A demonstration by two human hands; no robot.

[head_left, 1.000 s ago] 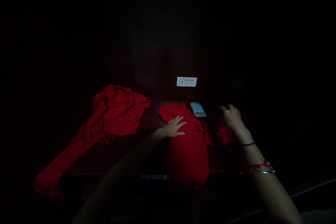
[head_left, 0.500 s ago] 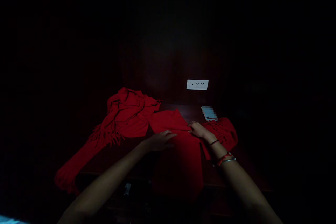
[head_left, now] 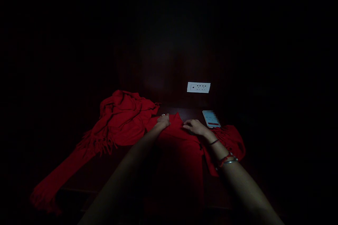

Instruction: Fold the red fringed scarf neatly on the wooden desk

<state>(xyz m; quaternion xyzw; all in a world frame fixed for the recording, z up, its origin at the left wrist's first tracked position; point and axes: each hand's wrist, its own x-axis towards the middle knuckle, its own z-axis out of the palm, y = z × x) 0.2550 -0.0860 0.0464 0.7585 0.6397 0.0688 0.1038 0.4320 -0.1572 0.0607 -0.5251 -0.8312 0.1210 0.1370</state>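
A red scarf lies spread in front of me, its near part running down into shadow toward the table's front edge. At its far part, my left hand is closed on the cloth, fingers bent down and a ring showing. My right hand rests over the right side of the same scarf, open, with the thumb apart from loosely curved fingers. To the left lies a rumpled red fringed scarf, one fringed end trailing toward me. Another folded red fringed piece sits beside my right wrist.
A phone with a lit screen lies behind the right-hand cloth. On the dark wall beyond is a white socket plate. The dark table shows faintly behind the scarf; most surroundings are black.
My left hand has moved forward to the scarf's far part. My right hand has loosened from the fold it pinched and shifted slightly left. The raised fold lies flatter.
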